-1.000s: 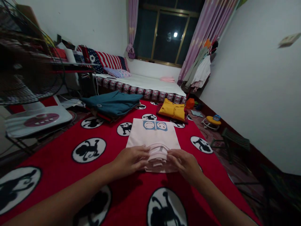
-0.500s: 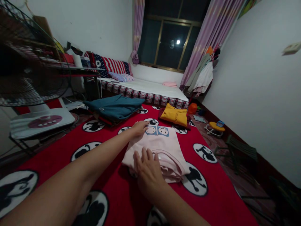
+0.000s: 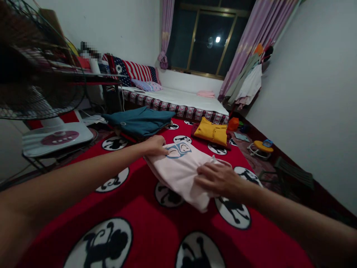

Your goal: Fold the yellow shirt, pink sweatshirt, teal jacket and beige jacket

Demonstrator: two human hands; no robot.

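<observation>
Teal pile (image 3: 139, 123): lies at the far left of the red blanket (image 3: 145, 223), perhaps to be out of the hands' way.
Left hand (image 3: 156, 145): its grip grasps the far left corner of the shirt (image 3: 178, 173).
Shirt: over the blanket's middle, between both hands; creases run toward the right, so probably the cloth is kept taut.
Yellow top (image 3: 210, 132): lies folded beyond.
Right hand (image 3: 219, 178): its grip clutches the shirt's right part, probably as counter-hold.

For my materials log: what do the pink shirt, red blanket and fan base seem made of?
Pink shirt: matte, soft fabric, maybe cotton; it puckers by the right hand.
Red blanket: dull cloth, possibly fleece, without shine.
Fan base: probably plastic; smooth, faintly glossy surface.
</observation>
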